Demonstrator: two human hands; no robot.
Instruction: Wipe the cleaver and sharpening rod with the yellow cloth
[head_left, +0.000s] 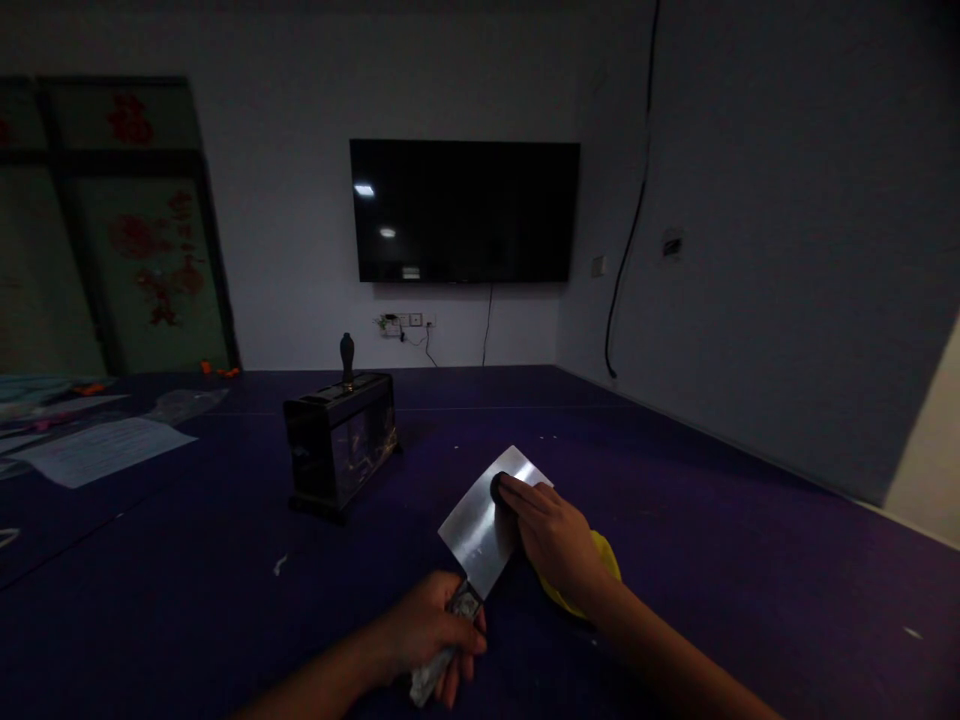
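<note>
My left hand (431, 630) is closed around the handle of a broad steel cleaver (484, 525), with the blade pointing away from me over the dark purple surface (712, 540). My right hand (551, 535) rests on the blade's right side. Its fingers press a small dark object (498, 488) against the metal; I cannot make out what that object is. A yellow thing (604, 560) lies under my right wrist, mostly hidden.
A dark knife block (337, 440) with one dark-handled knife (346, 358) upright in it stands to the left, beyond the cleaver. Papers and plastic (101, 445) lie at the far left. A wall-mounted television (465, 210) hangs ahead. The room is dim.
</note>
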